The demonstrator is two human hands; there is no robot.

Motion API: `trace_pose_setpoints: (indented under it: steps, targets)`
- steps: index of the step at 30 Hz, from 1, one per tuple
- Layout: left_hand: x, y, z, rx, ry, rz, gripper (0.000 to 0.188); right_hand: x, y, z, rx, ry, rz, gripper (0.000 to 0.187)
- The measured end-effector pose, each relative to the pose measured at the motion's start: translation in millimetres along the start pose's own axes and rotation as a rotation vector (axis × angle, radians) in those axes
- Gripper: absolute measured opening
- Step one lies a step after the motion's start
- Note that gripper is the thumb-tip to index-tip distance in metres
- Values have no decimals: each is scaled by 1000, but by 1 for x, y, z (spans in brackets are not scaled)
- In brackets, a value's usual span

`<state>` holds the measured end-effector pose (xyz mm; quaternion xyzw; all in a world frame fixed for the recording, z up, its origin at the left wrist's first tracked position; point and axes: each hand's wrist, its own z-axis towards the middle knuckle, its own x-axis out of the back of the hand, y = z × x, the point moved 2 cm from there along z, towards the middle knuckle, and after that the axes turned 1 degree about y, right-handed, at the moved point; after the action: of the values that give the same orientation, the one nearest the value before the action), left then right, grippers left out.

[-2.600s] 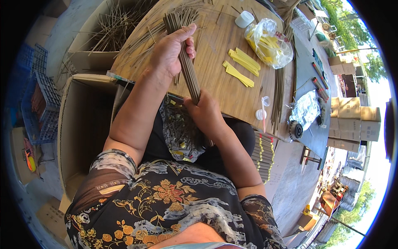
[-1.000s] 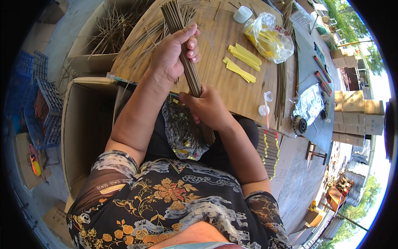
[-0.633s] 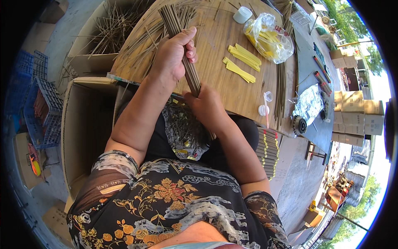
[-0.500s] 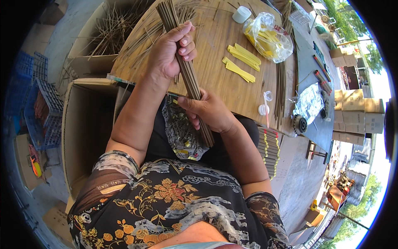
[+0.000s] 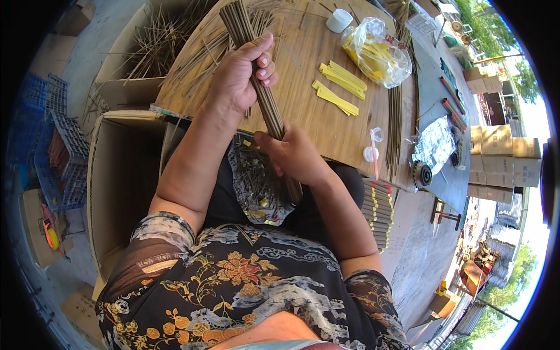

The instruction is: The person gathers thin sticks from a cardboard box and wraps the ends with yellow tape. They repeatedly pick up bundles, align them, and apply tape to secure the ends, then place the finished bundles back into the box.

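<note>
A long bundle of thin brown incense sticks (image 5: pixel 269 108) slants from over the table down toward my lap. My left hand (image 5: pixel 242 73) is wrapped round its upper part, thumb lying along the sticks. Lower down, my right hand (image 5: pixel 294 154) closes round the bundle, with most of its fingers hidden behind it. The bundle's lower end shows below my right hand. Beyond the hands, two groups of flat yellow strips (image 5: pixel 343 80) lie on the wooden table (image 5: pixel 303 76).
Loose sticks (image 5: pixel 204 49) spread over the table's left side. A clear bag of yellow strips (image 5: pixel 379 55), a white cup (image 5: pixel 339 20) and a small white pot (image 5: pixel 370 154) stand right. Cardboard boxes (image 5: pixel 119 192) flank me at left. Banded stick bundles (image 5: pixel 378 213) sit below the table's right edge.
My right hand has shifted slightly along the bundle, its fingers now more tucked behind the sticks. My left hand stays almost in place.
</note>
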<state>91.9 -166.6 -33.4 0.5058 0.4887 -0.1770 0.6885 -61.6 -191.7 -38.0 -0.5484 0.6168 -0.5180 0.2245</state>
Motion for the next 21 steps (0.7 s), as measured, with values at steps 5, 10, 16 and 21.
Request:
trace_pose_setpoints:
  steps: [5,10,16,21]
  targets:
    - [-8,-4,-2,-146,299,105,18,-3,0,5,81,285,-324,28]
    - [-16,-14,-15,31,74,41,18,-2,-4,6,123,254,-242,27]
    - [-6,-20,-46,17,82,-145,17,-11,-18,-10,-130,-134,-2,23]
    - [5,-15,-46,15,63,-120,23,-21,-12,-3,45,1,-73,20]
